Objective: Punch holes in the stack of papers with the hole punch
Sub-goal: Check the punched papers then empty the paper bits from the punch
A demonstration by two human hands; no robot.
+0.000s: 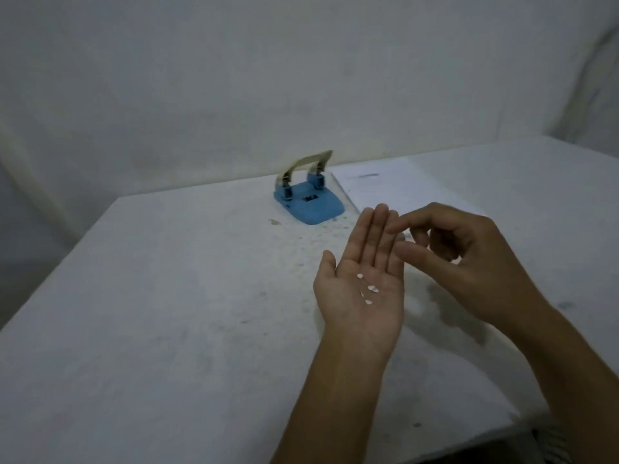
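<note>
A blue hole punch (308,199) with a raised metal lever stands near the far edge of the white table (167,313). Right beside it lies the stack of white papers (388,185), flat on the table. My left hand (363,283) is held palm up over the table, fingers straight, with several small white paper dots (366,289) lying on the palm. My right hand (469,259) hovers just to its right, fingers loosely curled, its fingertips close to the left hand's fingertips. Whether it pinches anything is too small to tell.
Tiny specks and paper crumbs are scattered on the table in front of the punch (321,236). A pale wall (234,78) rises right behind the table. The table's near edge runs across the lower right corner.
</note>
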